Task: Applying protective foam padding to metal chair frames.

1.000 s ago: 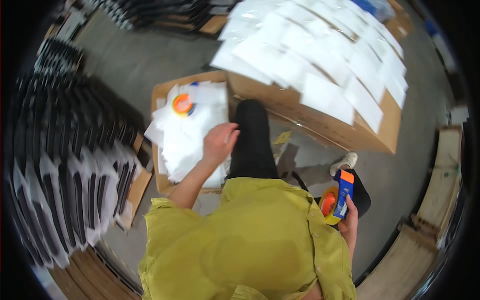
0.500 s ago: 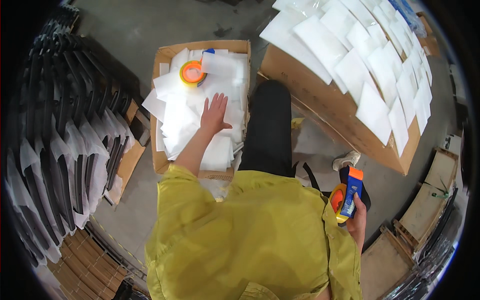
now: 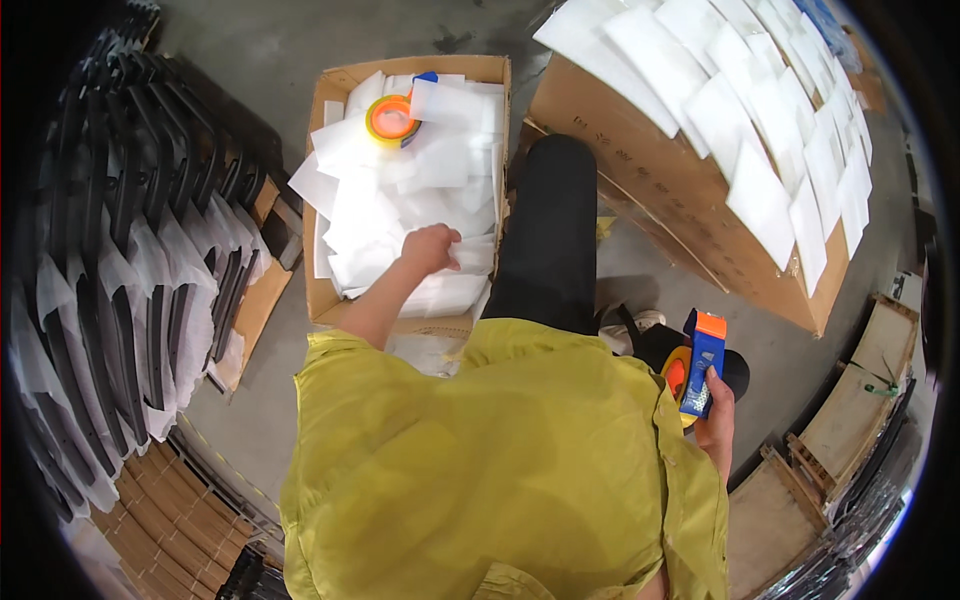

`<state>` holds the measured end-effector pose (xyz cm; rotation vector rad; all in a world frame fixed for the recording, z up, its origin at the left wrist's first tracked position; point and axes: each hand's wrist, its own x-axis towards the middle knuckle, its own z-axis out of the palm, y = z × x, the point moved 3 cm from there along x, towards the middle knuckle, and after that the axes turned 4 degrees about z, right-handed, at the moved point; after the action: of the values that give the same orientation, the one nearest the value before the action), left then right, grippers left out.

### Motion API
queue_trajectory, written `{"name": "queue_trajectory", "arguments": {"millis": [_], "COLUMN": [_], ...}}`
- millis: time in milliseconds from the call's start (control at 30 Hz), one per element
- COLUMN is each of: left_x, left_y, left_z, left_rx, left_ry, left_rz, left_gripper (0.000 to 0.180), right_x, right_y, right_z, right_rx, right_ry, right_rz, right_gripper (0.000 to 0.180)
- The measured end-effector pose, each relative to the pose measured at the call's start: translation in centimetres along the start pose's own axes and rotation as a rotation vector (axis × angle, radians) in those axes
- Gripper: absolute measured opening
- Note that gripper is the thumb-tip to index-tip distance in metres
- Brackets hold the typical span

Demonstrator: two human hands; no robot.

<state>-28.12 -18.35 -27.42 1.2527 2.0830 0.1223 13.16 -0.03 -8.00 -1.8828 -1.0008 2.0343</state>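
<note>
My left hand (image 3: 430, 250) is over the near part of an open cardboard box (image 3: 325, 292) filled with loose white foam sheets (image 3: 358, 205). Its fingers are curled in, and whatever they may grip is hidden. A tape dispenser (image 3: 709, 350), blue with an orange edge and a yellow-orange tape roll, is held upright in my right hand (image 3: 716, 415) beside my right side. A second dispenser, with an orange and yellow tape roll (image 3: 391, 121), lies on the sheets at the far end of the box.
On the right stands a larger cardboard box (image 3: 640, 165) topped with overlapping white foam sheets (image 3: 765, 180). Black frames (image 3: 120, 200), partly wrapped in white film, line the left. Wooden crates (image 3: 862, 380) are at the far right. My black-clad leg (image 3: 548, 235) is between the two boxes.
My left hand was spread over the foam sheets; its fingers have now curled in, closer to the box's near end. My right hand still holds the tape dispenser.
</note>
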Motion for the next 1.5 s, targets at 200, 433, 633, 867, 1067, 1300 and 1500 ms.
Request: {"name": "queue_trajectory", "arguments": {"millis": [200,433,633,867,1067,1300,1500], "left_x": [-4.3,-8.5,-8.2,-10.8,-11.7,-12.9,-9.8], "left_y": [-2.3,-4.3,-6.4,-9.1,-10.0,-8.4,13.5], "left_z": [-3.9,-7.2,-6.0,-7.6,-8.7,-13.2,-25.7], "left_rx": [-0.235,-0.800,-0.234,-0.619,-0.622,-1.137,-1.242], "left_ry": [0.193,0.417,0.615,0.658,0.741,0.994,0.741], "left_rz": [-0.243,-0.383,-0.138,-0.297,-0.387,-0.381,0.261], "left_gripper": [0.039,0.049,0.041,0.044,0.028,0.035,0.033], "right_x": [0.6,2.7,2.2,3.0,3.7,3.2,1.5], "right_y": [0.2,1.4,1.2,2.3,3.5,3.9,2.2], "right_z": [0.4,0.1,1.0,0.2,-1.4,-2.6,-2.5], "right_rx": [0.086,0.036,0.095,0.173,0.236,0.342,0.357], "right_ry": [-0.036,-0.160,-0.172,-0.219,-0.249,-0.199,-0.176], "right_rz": [-0.013,-0.028,-0.074,-0.079,-0.148,-0.183,-0.230], "right_gripper": [0.035,0.034,0.035,0.033,0.036,0.033,0.031]}}
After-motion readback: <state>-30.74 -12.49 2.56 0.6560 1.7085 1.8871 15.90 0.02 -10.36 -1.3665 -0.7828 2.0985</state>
